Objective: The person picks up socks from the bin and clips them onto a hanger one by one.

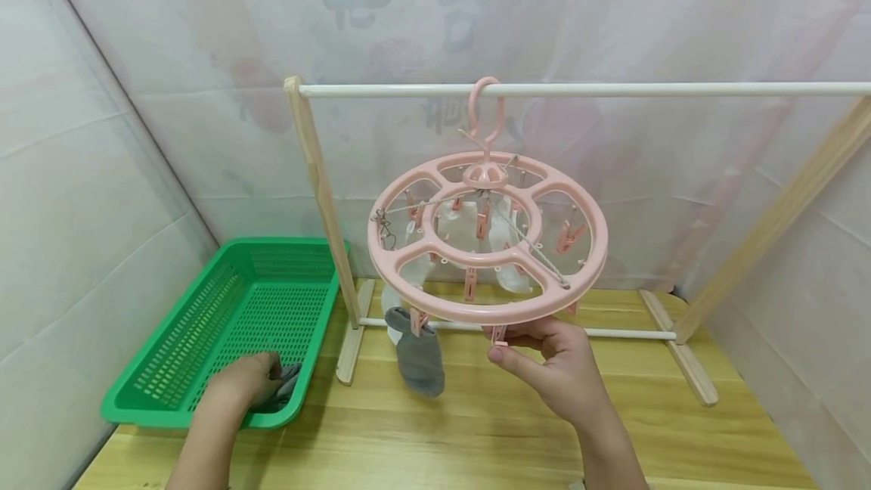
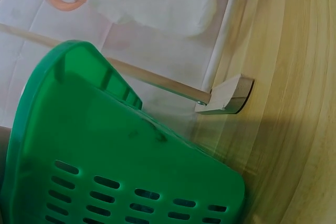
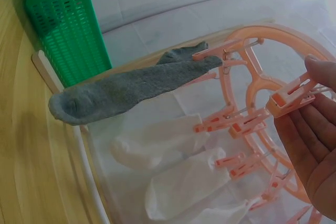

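Observation:
A pink round clip hanger (image 1: 486, 237) hangs by its hook from the white rod (image 1: 612, 88) of a wooden rack. A grey sock (image 1: 418, 360) (image 3: 126, 90) dangles from a front clip, and several white socks (image 3: 173, 182) hang behind it. My right hand (image 1: 506, 346) (image 3: 307, 103) pinches a pink clip (image 1: 499, 335) (image 3: 291, 98) under the hanger's near rim. My left hand (image 1: 268, 380) reaches into the green basket (image 1: 224, 271) and grips a grey sock (image 1: 287, 386) lying at its near corner. The left wrist view shows only the basket (image 2: 121, 145), not the hand.
The rack's wooden posts (image 1: 320, 187) and feet stand on a wooden table (image 1: 476, 429). The basket sits left of the rack, close to the left wall. Pale sheeting covers the walls behind and beside. A low white crossbar (image 1: 626, 333) runs between the rack's feet.

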